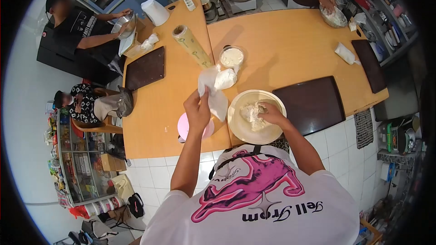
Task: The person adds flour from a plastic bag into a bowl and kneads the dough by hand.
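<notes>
My left hand [198,111] is closed, thumb uppermost, on a thin, whitish plastic bag [219,102] that hangs over the table. Below that hand, partly covered by it, stands a pink jug [183,126]. A cream bowl [234,127] sits at the table's near edge with crumbly floury dough [252,117] inside. My right hand [272,114] reaches into this bowl, its floury fingers curled into the dough and their tips partly hidden. Just beyond the bag are a white packet of powder [225,79] and a clear tub of white powder [232,57].
A dark baking tray [311,104] lies right of the bowl; another tray [145,68] is at left. A roll of cling film [193,47] stands behind my left hand. One person [84,29] holds a metal bowl at left; another person's hands [329,4] work at the far right.
</notes>
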Available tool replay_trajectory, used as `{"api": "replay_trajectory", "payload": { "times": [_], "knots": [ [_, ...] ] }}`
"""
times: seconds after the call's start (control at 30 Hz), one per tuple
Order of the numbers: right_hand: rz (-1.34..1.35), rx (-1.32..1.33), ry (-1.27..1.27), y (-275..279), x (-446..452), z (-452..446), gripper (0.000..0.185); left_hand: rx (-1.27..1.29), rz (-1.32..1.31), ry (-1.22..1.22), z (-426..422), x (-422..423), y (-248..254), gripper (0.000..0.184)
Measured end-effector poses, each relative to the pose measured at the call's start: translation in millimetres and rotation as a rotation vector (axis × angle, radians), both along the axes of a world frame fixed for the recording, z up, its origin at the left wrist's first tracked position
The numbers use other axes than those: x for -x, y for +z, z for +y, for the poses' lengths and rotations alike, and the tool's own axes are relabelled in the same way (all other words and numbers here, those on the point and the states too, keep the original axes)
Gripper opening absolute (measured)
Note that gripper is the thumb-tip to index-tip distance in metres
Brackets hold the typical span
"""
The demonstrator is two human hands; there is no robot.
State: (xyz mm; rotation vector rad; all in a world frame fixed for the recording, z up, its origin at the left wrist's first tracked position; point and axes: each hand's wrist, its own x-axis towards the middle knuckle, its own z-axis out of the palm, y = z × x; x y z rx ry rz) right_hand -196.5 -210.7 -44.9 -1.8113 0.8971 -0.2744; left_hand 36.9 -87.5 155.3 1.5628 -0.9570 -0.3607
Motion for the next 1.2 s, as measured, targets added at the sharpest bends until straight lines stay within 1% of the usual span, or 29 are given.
{"api": "replay_trajectory", "payload": {
  "times": [0.07,0.17,0.27,0.33,0.37,0.4,0.47,0.5,0.6,0.67,0.7,0.77,0.8,0.9,0.97,1.07,1.1,1.13,1.2],
  "knots": [
    [-0.016,0.027,-0.003,-7.4,0.1,1.8,0.06,-0.05,0.052,-0.02,-19.0,-12.5,-11.9,0.024],
    [-0.03,0.043,0.003,-10.3,-1.0,1.3,0.062,-0.022,0.075,0.007,-49.3,-26.3,-43.1,0.024],
    [-0.009,0.113,0.041,-10.6,-1.7,0.5,0.063,-0.094,-0.026,0.171,-71.5,-31.3,-73.9,0.025],
    [0.004,0.172,0.084,-12.5,-1.5,1.5,0.066,-0.195,0.015,0.198,-90.3,-42.1,-107.5,0.028],
    [0.008,0.198,0.11,-14.3,-1.0,1.2,0.069,-0.249,0.039,0.213,-94.5,-43.2,-118.5,0.03],
    [0.012,0.228,0.137,-11.1,-0.5,2.5,0.072,-0.321,0.014,0.214,-96.2,-40.1,-119.5,0.031],
    [0.151,0.288,0.181,-2.9,-0.2,7.8,0.079,-0.454,-0.04,0.216,-101.4,-35.4,-118.3,0.035],
    [0.217,0.318,0.202,6.8,-2.0,10.2,0.082,-0.446,-0.043,0.202,-102.3,-35.3,-122.8,0.036],
    [0.28,0.316,0.25,28.9,-3.2,15.4,0.09,-0.394,-0.058,0.164,-101.0,-34.3,-144.3,0.038],
    [0.389,0.385,0.309,43.3,-5.9,18.7,0.092,-0.314,-0.072,0.146,-98.1,-29.2,-153.0,0.039],
    [0.445,0.421,0.339,48.9,-7.7,20.4,0.092,-0.335,-0.062,0.142,-96.4,-27.4,-157.5,0.04],
    [0.488,0.552,0.339,57.9,-12.8,26.5,0.091,-0.372,-0.04,0.139,-93.4,-24.1,-165.6,0.042],
    [0.508,0.618,0.341,59.5,-14.3,28.0,0.09,-0.346,-0.062,0.168,-92.0,-20.0,-166.2,0.042],
    [0.35,0.67,0.323,55.2,-16.4,26.4,0.084,-0.283,-0.116,0.289,-87.6,-4.2,-162.7,0.045],
    [0.328,0.68,0.413,41.6,-14.0,27.8,0.081,-0.258,-0.135,0.403,-81.3,8.6,-150.9,0.048],
    [0.234,0.707,0.486,19.0,-25.8,15.2,0.072,-0.13,-0.054,0.368,-52.0,22.4,-157.0,0.048],
    [0.204,0.698,0.501,14.4,-26.2,14.8,0.069,-0.16,-0.01,0.301,-35.3,30.0,-158.4,0.047],
    [0.24,0.695,0.504,14.5,-27.2,14.4,0.065,-0.196,0.039,0.232,-18.4,40.0,-159.4,0.048],
    [0.311,0.683,0.509,20.6,-33.1,14.0,0.057,-0.343,-0.186,0.158,13.8,53.3,-162.2,0.049]
  ]
}}
